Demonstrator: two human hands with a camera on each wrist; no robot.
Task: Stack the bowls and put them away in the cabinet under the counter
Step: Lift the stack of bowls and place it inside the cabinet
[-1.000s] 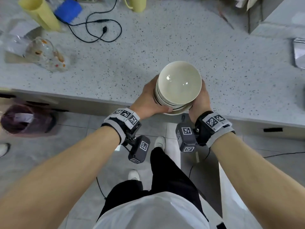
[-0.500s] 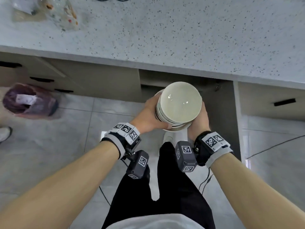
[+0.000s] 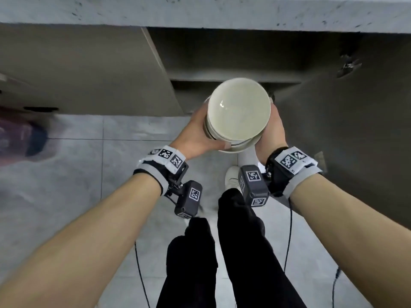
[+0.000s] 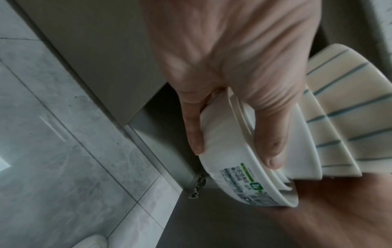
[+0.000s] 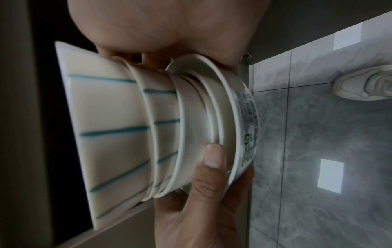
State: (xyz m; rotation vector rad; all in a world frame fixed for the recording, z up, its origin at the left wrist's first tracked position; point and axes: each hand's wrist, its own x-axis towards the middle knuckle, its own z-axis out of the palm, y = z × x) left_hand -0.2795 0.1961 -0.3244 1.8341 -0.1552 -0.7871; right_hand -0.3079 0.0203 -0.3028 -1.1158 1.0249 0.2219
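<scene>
A stack of several cream bowls (image 3: 239, 112) hangs in the air in front of the open cabinet (image 3: 222, 58) under the counter. The upper bowls carry teal stripes (image 5: 110, 127), and the lowest one bears a printed label (image 4: 244, 176). My left hand (image 3: 198, 134) grips the stack's left side, its thumb on the lower rims (image 4: 273, 151). From the right, my right hand (image 3: 272, 130) holds the stack, with the palm against the bowls (image 5: 169, 25). A shelf (image 3: 233, 78) shows inside the cabinet just beyond the stack.
The countertop edge (image 3: 200, 10) runs overhead. A closed cabinet door (image 3: 77, 70) is on the left and an open dark door (image 3: 360, 112) with a hinge (image 3: 347, 65) on the right. A blurred purple bag (image 3: 20, 136) sits on the tiled floor, and my white shoe (image 3: 231, 178) and cables are below.
The stack has come off the countertop and moved down to the level of the open cabinet. Both hands keep their hold. My view has dropped and come closer to the cabinet.
</scene>
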